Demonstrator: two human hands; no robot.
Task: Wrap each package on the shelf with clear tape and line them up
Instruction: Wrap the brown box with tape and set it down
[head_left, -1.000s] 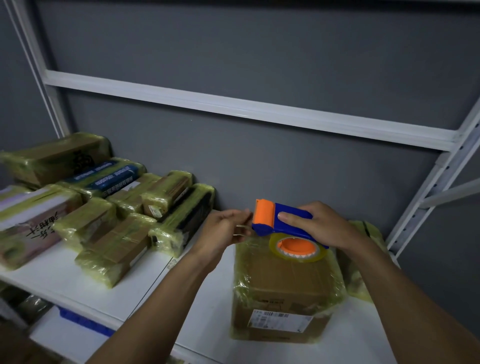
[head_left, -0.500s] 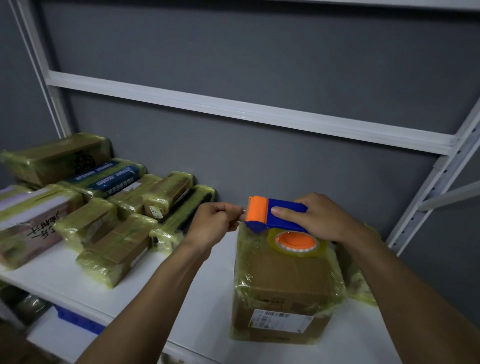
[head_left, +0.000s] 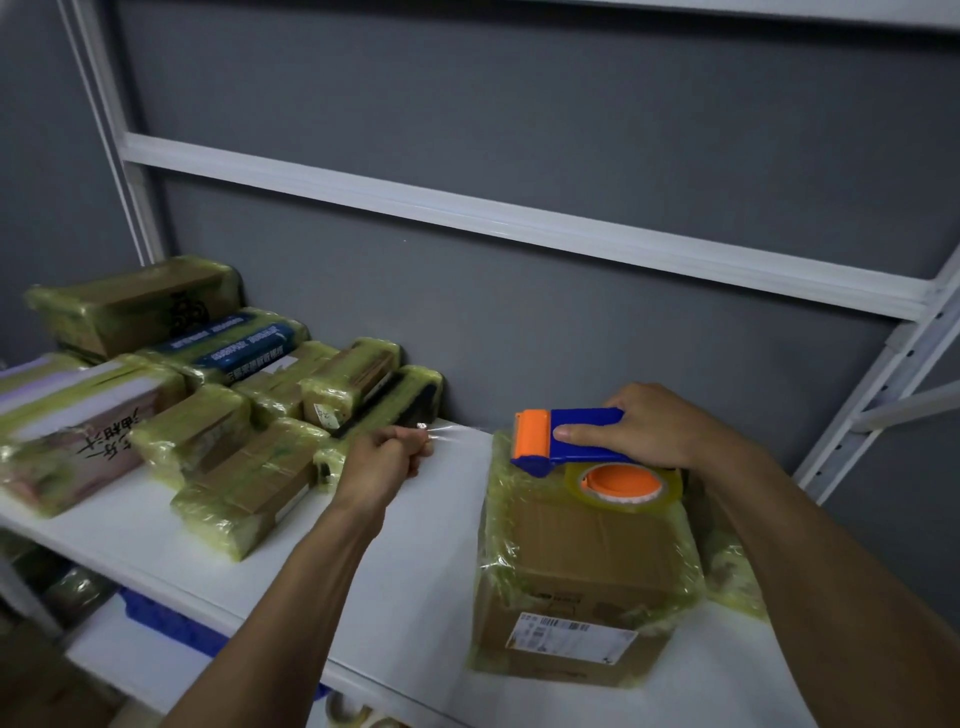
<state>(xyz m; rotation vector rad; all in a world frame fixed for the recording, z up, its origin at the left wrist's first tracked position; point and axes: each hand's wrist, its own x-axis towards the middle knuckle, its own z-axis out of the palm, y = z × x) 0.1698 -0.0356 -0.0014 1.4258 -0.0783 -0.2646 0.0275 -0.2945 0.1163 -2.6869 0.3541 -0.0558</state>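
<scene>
At left of frame, wrapped packages (head_left: 208, 415) crowd the shelf (head_left: 431, 545) | centre: left hand (head_left: 387, 460), fingers (head_left: 410, 448) curled, pinches the clear tape (head_left: 457, 430) end, strand running rightward | right: right hand (head_left: 654, 428) grips the dispenser (head_left: 571, 436) atop the box (head_left: 582, 561), below-right of the left fingers, nearer the right hand.

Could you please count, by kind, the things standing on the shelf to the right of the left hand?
Packages: 2
Tape dispenser: 1
Total: 3
</scene>
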